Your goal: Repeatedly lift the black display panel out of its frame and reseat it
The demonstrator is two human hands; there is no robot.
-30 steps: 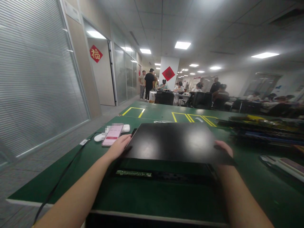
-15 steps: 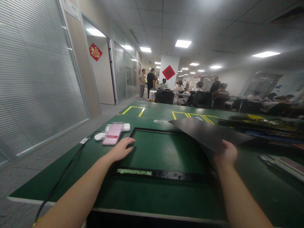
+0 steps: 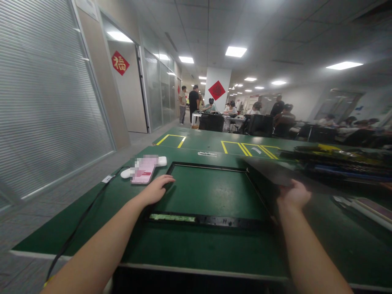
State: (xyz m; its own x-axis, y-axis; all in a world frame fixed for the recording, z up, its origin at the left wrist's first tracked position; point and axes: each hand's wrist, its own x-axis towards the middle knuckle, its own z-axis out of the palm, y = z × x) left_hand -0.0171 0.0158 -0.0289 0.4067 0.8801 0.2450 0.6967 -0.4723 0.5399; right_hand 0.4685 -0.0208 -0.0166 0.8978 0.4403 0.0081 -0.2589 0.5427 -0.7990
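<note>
A black rectangular frame (image 3: 214, 167) lies on the green table, with a green circuit strip (image 3: 173, 218) along its near side. My left hand (image 3: 156, 190) rests across the frame's left bar, fingers stretched over it and thumb apart. On the right, my right hand (image 3: 295, 196) grips the edge of a thin dark sheet (image 3: 269, 173), thumb on top. That sheet is tilted and blurred, above and beside the frame's right side. The fingers beneath it are mostly hidden.
A phone (image 3: 143, 171) lies on a white stand at the left, near a black cord (image 3: 82, 218). Dark stacked parts (image 3: 346, 161) lie at the right, with a pale device (image 3: 364, 210) nearer. Yellow tape (image 3: 232, 143) marks the table (image 3: 202, 253). People sit and stand beyond.
The dark sheet has moved right and lower, uncovering the frame's far right corner. My right hand has shifted slightly right with it. My left hand stays on the frame's left bar.
</note>
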